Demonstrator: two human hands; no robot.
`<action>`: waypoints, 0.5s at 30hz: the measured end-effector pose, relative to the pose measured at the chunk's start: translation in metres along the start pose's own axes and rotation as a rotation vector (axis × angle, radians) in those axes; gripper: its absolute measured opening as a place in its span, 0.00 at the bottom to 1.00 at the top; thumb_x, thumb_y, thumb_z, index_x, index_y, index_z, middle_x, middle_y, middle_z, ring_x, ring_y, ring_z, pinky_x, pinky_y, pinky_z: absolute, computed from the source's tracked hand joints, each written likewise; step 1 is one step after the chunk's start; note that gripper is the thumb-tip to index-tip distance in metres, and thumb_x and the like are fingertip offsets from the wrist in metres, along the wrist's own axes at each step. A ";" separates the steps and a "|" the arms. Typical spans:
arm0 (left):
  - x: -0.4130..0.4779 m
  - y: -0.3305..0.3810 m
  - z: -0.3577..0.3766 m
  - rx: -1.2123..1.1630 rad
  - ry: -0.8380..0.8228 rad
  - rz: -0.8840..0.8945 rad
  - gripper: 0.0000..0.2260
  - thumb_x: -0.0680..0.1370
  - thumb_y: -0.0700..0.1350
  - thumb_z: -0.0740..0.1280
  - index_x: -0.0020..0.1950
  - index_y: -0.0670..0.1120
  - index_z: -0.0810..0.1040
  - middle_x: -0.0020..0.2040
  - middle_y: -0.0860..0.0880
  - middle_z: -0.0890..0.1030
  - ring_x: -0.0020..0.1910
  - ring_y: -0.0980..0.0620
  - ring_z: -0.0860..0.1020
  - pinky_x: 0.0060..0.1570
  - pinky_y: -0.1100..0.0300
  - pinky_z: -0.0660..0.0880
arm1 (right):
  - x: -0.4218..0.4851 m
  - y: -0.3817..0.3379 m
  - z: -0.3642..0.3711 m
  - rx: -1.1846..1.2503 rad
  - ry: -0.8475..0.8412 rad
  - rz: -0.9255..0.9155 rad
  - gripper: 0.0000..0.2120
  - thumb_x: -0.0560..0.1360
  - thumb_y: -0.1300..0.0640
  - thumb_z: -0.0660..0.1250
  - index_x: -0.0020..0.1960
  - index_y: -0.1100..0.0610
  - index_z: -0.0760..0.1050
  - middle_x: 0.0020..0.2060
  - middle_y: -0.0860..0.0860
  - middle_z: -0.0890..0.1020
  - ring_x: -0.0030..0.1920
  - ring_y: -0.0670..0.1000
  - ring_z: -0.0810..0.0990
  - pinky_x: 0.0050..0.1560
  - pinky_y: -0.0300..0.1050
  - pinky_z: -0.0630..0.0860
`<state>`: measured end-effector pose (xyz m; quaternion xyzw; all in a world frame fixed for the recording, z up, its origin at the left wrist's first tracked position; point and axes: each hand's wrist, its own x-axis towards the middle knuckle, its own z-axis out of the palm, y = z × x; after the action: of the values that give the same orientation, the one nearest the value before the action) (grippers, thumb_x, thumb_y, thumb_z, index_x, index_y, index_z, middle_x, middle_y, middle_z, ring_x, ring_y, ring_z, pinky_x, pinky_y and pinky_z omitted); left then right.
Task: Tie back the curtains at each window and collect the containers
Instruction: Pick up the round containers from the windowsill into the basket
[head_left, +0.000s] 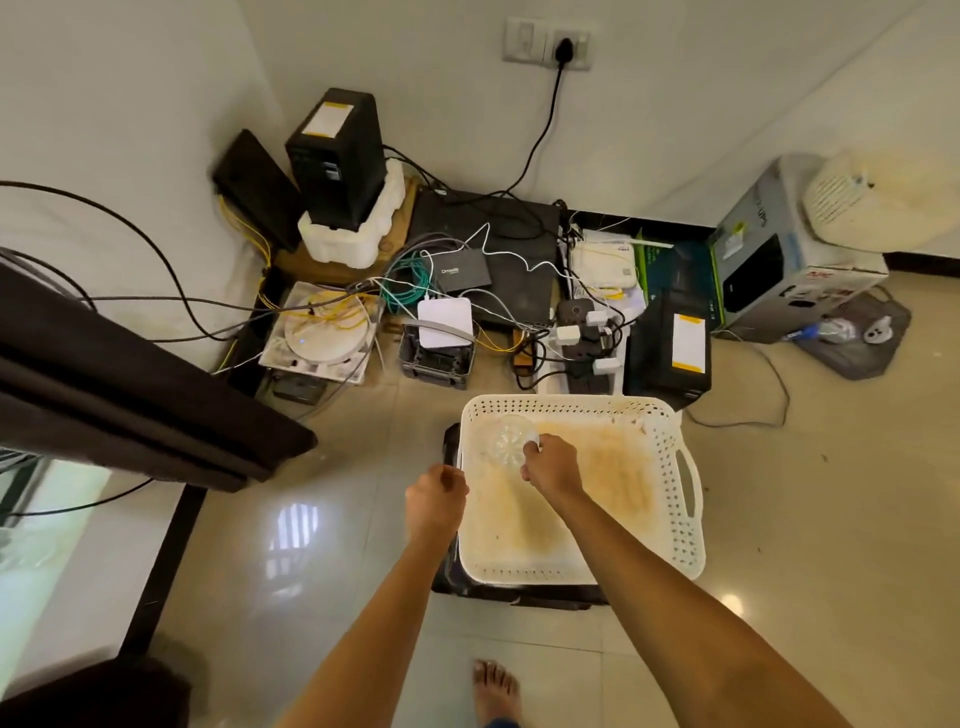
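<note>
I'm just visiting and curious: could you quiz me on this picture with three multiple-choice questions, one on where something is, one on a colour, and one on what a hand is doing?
1. Where is the clear container?
A) on the floor
B) inside the white basket, near its far left corner
C) on a shelf

2. What colour is the cable plugged into the wall socket?
A) green
B) yellow
C) black

3. What is the left hand doing?
A) gripping the basket's left edge
B) hanging free
C) holding a cup

Answers:
1 B: the right hand holds it within the basket's walls.
2 C: a black lead runs down from the plug.
3 A: its fingers curl at the basket's left edge.
</note>
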<state>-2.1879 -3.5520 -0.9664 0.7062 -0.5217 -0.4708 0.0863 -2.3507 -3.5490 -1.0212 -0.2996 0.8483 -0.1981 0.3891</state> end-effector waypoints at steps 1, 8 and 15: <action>0.004 0.000 0.000 0.009 0.022 -0.009 0.10 0.79 0.44 0.60 0.51 0.42 0.79 0.45 0.47 0.83 0.40 0.51 0.79 0.34 0.64 0.71 | 0.006 0.001 0.004 0.005 0.002 0.007 0.15 0.77 0.55 0.58 0.53 0.64 0.77 0.46 0.63 0.83 0.47 0.62 0.82 0.51 0.53 0.79; 0.034 -0.007 0.002 0.041 0.097 -0.048 0.11 0.79 0.45 0.60 0.51 0.41 0.79 0.43 0.46 0.82 0.39 0.50 0.78 0.35 0.62 0.69 | 0.030 0.004 0.021 0.004 0.021 0.045 0.14 0.78 0.56 0.57 0.49 0.64 0.76 0.47 0.64 0.82 0.47 0.63 0.82 0.48 0.54 0.80; 0.037 -0.006 0.002 -0.015 0.093 -0.097 0.10 0.79 0.44 0.60 0.49 0.42 0.80 0.42 0.46 0.82 0.40 0.49 0.79 0.38 0.61 0.71 | -0.004 -0.024 -0.001 -0.361 0.025 0.026 0.30 0.81 0.44 0.53 0.74 0.62 0.54 0.56 0.60 0.79 0.54 0.61 0.80 0.48 0.51 0.75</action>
<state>-2.1849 -3.5790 -0.9916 0.7510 -0.4789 -0.4450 0.0927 -2.3408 -3.5646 -1.0050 -0.3513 0.8786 -0.0414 0.3208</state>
